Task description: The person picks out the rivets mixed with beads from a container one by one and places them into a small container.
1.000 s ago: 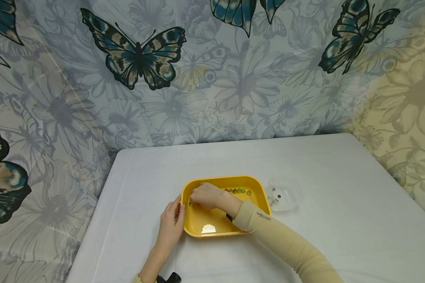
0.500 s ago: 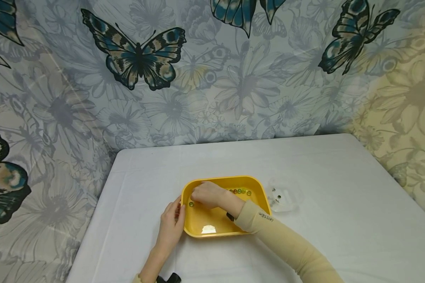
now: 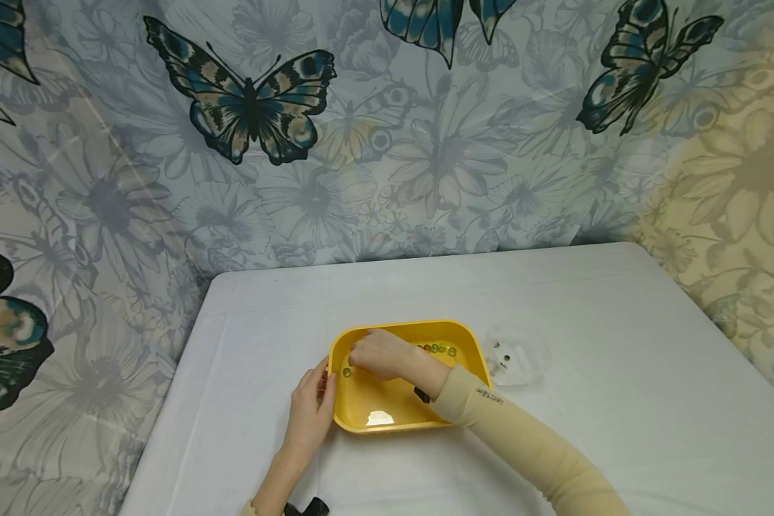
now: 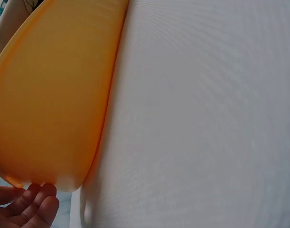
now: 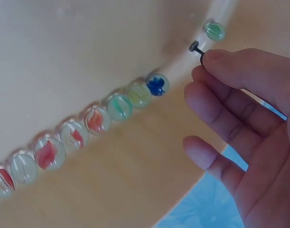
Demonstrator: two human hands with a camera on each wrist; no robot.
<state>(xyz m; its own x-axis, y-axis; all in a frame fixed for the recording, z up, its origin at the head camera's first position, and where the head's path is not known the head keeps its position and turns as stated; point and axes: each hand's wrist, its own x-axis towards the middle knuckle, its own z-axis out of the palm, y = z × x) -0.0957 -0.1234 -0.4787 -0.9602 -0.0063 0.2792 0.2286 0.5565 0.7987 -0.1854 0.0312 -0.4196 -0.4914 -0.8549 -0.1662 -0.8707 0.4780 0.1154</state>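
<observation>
My right hand (image 3: 382, 355) is inside the yellow tray (image 3: 400, 405), near its far left corner. In the right wrist view, its thumb and index finger pinch a small dark pin with a flat round head (image 5: 194, 46); the pin's other end is hidden by the fingertips. The other fingers are spread loosely. Close to the pin lies a green-swirled glass marble (image 5: 214, 31). A row of several marbles (image 5: 96, 118) follows the tray's wall, ending in a blue one (image 5: 157, 84). My left hand (image 3: 311, 403) rests fingertips and thumb against the tray's left outer side.
A transparent container (image 3: 514, 360) with a few small dark pieces stands just right of the tray. White cloth (image 3: 574, 308) covers the table, whose far edge meets a wall covering printed with butterflies (image 3: 251, 107). The right forearm crosses the tray's near right corner.
My right hand has shifted slightly right within the tray, showing more of the lone marble at the left. The left hand and tray stay in place.
</observation>
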